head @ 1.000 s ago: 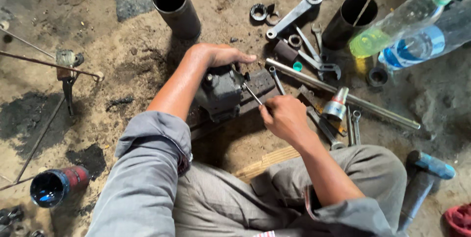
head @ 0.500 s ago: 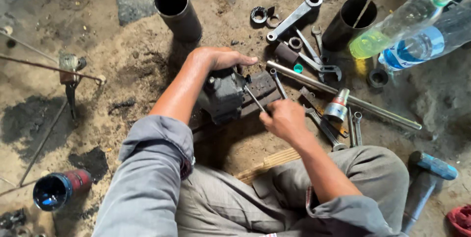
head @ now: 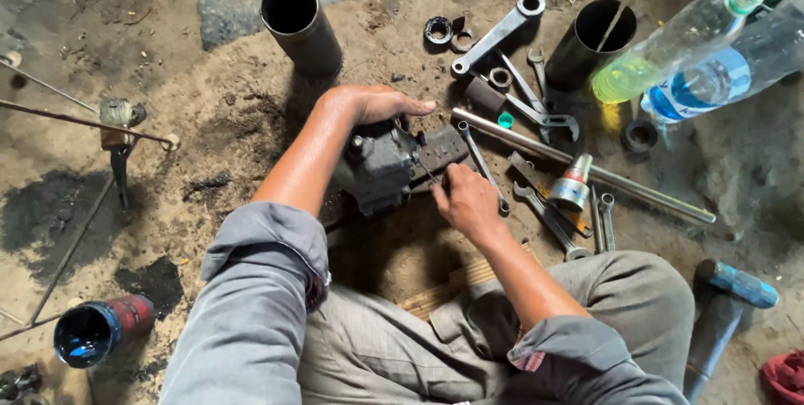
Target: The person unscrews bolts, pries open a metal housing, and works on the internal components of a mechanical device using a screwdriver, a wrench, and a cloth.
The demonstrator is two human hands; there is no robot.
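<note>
The dirt floor point(head: 209, 120) filled the view, stained dark at nine o'clock. Two steel cylinders point(head: 300, 24) lay on it, one at eleven o'clock, the other at one o'clock. Two plastic bottles point(head: 695, 61) lay at two o'clock, one holding yellow-green liquid, one clear with a blue label.

At the centre sat the grimy metal housing point(head: 381, 166), resting on the floor just ahead of the person's knees. The left hand point(head: 377, 105) lay curled over its top at twelve o'clock of the part, fingers bent and pressing down on it. The right hand point(head: 465, 200) sat at four o'clock of the housing, fingers pinched on a thin rod-like tool point(head: 427, 172) whose tip met the part's flat plate.

A long steel bar point(head: 586, 170) ran from the centre toward three o'clock, with wrenches point(head: 544, 116) scattered about it and a small red-capped can point(head: 574, 187) just beside it. A tin of dark liquid point(head: 92, 334) lay at eight o'clock. Small rings point(head: 438, 30) lay at twelve o'clock.
</note>
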